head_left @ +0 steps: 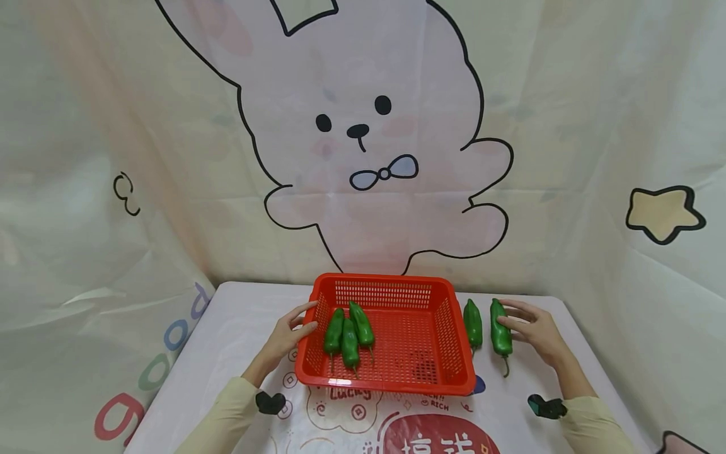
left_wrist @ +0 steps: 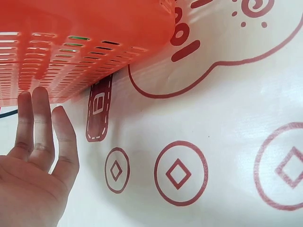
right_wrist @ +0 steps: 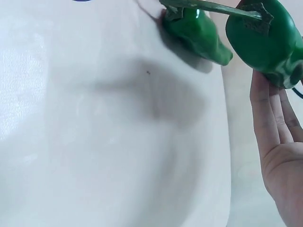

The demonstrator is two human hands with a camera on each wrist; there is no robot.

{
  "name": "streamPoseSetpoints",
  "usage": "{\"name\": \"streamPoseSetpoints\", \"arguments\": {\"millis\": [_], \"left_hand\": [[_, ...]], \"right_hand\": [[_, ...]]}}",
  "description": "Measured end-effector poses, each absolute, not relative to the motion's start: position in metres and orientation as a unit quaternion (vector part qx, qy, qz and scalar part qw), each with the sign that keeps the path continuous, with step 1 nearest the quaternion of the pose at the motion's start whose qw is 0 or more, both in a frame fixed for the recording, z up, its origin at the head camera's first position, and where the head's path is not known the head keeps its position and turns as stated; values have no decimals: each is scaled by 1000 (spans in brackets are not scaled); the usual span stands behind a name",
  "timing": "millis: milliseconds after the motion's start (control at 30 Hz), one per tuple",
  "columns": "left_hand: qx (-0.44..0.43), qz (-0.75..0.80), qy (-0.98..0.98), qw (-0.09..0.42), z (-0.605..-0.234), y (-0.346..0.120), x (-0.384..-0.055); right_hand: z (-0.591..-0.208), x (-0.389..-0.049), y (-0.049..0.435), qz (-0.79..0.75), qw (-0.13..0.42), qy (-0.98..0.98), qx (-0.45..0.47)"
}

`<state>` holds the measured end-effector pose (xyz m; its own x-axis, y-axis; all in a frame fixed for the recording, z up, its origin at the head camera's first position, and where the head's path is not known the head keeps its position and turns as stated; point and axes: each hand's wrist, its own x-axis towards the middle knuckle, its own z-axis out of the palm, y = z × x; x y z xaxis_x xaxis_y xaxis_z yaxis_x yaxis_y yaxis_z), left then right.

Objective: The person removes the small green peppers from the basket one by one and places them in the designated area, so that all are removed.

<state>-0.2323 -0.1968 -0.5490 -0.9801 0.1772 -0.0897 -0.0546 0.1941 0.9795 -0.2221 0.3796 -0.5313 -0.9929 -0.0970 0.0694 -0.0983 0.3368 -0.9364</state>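
Note:
A red plastic basket (head_left: pixel 391 386) with slotted walls stands on the table. Inside, toward its left end, lie three green peppers (head_left: pixel 350 343). My left hand (head_left: pixel 286 334) is at the basket's left side, its thumb and a finger at the rim. Seen from the left wrist, three nearly straight fingers (left_wrist: pixel 41 127) reach up to the basket's outer wall. To the right of the basket, my right hand (head_left: pixel 535 331) holds another green pepper (head_left: pixel 501 331) between thumb and fingers, stem toward me. One more green pepper (head_left: pixel 472 325) lies between it and the basket.
The white table (head_left: pixel 238 315) bears red printed drawings and lettering. Behind it hangs a pale cloth backdrop (head_left: pixel 544 189) with a large cartoon animal, and similar cloth closes off both sides. A dark blue print (head_left: pixel 479 384) shows beside the basket's front right corner.

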Motion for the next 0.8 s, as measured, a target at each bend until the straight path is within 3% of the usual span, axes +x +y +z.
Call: {"name": "streamPoseSetpoints", "arguments": {"millis": [800], "left_hand": [[43,634,766,96,-547,-197,-232]], "right_hand": [[-556,-247,387,530,-24,-848,6]]}}
